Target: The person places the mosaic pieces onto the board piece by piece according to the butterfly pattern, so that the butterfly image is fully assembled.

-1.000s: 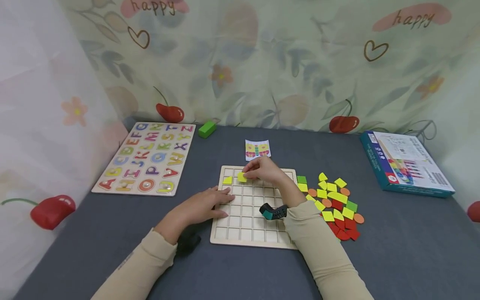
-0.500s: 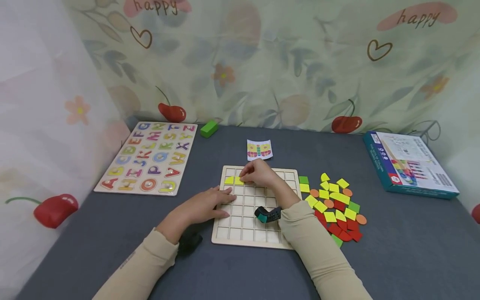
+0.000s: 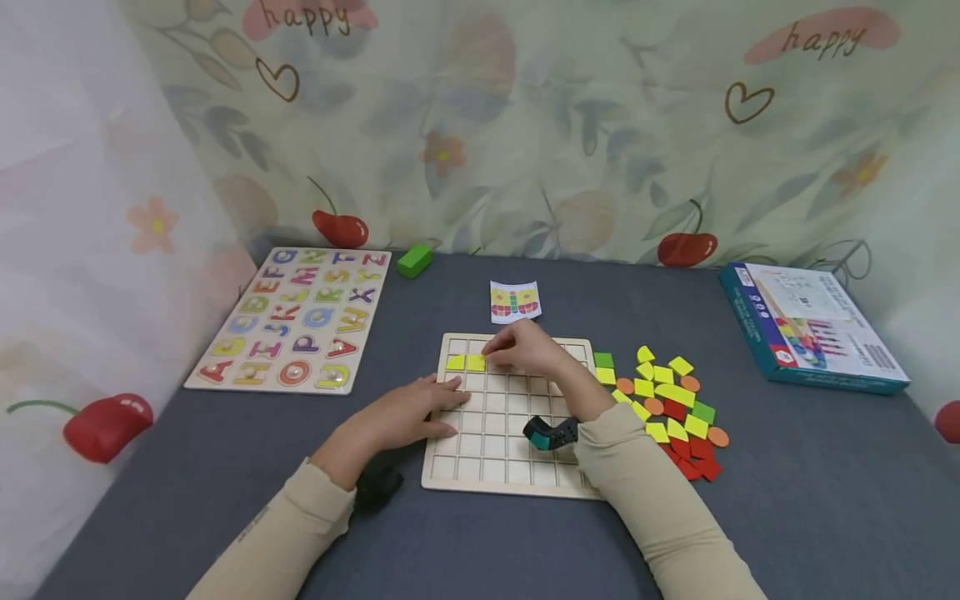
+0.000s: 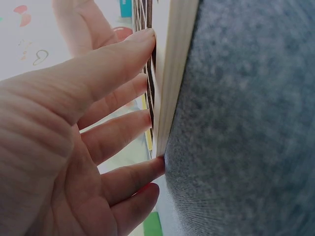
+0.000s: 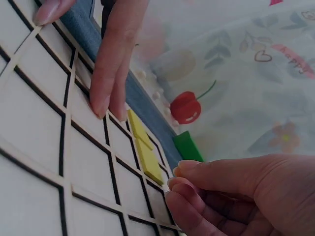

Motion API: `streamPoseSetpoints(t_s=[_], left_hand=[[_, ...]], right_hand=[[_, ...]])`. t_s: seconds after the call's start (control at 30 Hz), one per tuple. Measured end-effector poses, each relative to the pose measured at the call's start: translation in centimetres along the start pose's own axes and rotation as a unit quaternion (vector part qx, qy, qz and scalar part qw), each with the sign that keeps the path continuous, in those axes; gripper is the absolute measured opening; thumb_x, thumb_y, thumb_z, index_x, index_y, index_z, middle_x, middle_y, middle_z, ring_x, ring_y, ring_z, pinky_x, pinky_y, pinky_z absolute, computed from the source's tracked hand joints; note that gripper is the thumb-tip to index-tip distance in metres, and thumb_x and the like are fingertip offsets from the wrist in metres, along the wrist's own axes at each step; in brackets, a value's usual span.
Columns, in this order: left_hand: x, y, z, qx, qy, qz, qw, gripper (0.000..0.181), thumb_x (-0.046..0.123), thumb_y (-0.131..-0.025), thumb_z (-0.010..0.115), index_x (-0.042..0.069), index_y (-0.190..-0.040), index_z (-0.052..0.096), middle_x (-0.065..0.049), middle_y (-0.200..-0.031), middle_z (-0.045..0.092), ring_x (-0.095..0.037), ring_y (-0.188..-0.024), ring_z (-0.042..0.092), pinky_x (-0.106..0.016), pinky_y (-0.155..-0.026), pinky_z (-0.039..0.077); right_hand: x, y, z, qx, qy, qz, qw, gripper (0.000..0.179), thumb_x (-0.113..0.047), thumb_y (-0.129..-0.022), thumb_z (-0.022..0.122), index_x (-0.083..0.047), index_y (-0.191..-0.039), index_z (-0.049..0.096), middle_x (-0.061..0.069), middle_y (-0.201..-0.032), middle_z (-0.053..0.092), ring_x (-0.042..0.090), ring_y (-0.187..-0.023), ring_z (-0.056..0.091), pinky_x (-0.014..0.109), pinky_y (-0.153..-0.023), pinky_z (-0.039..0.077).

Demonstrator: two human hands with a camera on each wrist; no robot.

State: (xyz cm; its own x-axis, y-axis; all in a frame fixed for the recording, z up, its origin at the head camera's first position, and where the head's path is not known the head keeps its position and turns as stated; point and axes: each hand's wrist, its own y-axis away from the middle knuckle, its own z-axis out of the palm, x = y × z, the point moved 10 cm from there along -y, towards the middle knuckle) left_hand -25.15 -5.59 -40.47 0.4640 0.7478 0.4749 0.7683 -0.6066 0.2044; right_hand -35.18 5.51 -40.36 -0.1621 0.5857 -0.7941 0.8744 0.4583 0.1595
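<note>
A light wooden grid board (image 3: 495,448) lies on the dark table. In its second row from the back, a yellow tile (image 3: 455,363) with a cut or rounded corner lies beside a yellow square tile (image 3: 476,362). My right hand (image 3: 527,347) hovers over the board just right of the square tile. In the right wrist view its loosely curled fingertips (image 5: 178,192) are by that tile's edge, with nothing visible between them. My left hand (image 3: 408,408) rests at the board's left side, fingers extended over the rim (image 4: 170,83).
Yellow, red, green and orange pieces (image 3: 663,373) lie scattered right of the board. A butterfly pattern card (image 3: 515,302) is behind it. An alphabet puzzle board (image 3: 288,321) and a green block (image 3: 415,260) are at the left; a teal box (image 3: 817,325) is at the right.
The yellow square tile has gone from tilted in my right fingers to lying flat beside the first yellow tile. My right fingers have shifted slightly right of it. The left hand has stayed put.
</note>
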Motion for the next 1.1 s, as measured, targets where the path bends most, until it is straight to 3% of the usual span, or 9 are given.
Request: streamPoseSetpoints(t_s=[0.37, 0.73, 0.93, 1.1], left_hand=[[-0.1, 0.1, 0.1, 0.0, -0.002, 0.001, 1.0, 0.053, 0.028, -0.088, 0.064, 0.013, -0.137, 0.048, -0.009, -0.149, 0.035, -0.039, -0.14, 0.023, -0.049, -0.114, 0.023], [-0.1, 0.0, 0.1, 0.005, -0.012, -0.005, 0.9999, 0.054, 0.029, -0.088, 0.064, 0.015, -0.137, 0.048, -0.007, -0.149, 0.035, -0.038, -0.14, 0.023, -0.049, -0.114, 0.025], [-0.2, 0.0, 0.1, 0.004, -0.013, -0.006, 0.9999, 0.054, 0.029, -0.088, 0.064, 0.015, -0.137, 0.048, -0.007, -0.149, 0.035, -0.037, -0.141, 0.023, -0.048, -0.114, 0.024], [-0.2, 0.0, 0.1, 0.004, -0.01, -0.004, 0.9999, 0.054, 0.029, -0.088, 0.064, 0.015, -0.137, 0.048, -0.007, -0.15, 0.034, -0.037, -0.141, 0.022, -0.048, -0.114, 0.024]], right_hand=[[0.5, 3.4, -3.5, 0.004, -0.018, 0.011, 0.9998, 0.026, -0.013, -0.088, 0.063, 0.003, -0.109, 0.067, 0.016, -0.105, 0.068, 0.03, -0.088, 0.066, 0.04, -0.08, 0.055], [5.0, 7.1, -8.5, 0.05, 0.016, 0.06, 0.9968, 0.032, -0.02, -0.089, 0.063, 0.001, -0.113, 0.066, 0.017, -0.112, 0.065, 0.025, -0.092, 0.064, 0.038, -0.084, 0.054], [7.5, 9.2, -10.6, 0.065, 0.02, 0.073, 0.995, 0.035, -0.02, -0.091, 0.061, 0.005, -0.115, 0.063, 0.023, -0.116, 0.06, 0.029, -0.093, 0.065, 0.04, -0.084, 0.055], [9.7, 10.7, -12.3, 0.082, 0.03, 0.112, 0.9899, 0.035, -0.022, -0.091, 0.061, 0.003, -0.116, 0.062, 0.022, -0.114, 0.061, 0.025, -0.089, 0.064, 0.037, -0.084, 0.055]])
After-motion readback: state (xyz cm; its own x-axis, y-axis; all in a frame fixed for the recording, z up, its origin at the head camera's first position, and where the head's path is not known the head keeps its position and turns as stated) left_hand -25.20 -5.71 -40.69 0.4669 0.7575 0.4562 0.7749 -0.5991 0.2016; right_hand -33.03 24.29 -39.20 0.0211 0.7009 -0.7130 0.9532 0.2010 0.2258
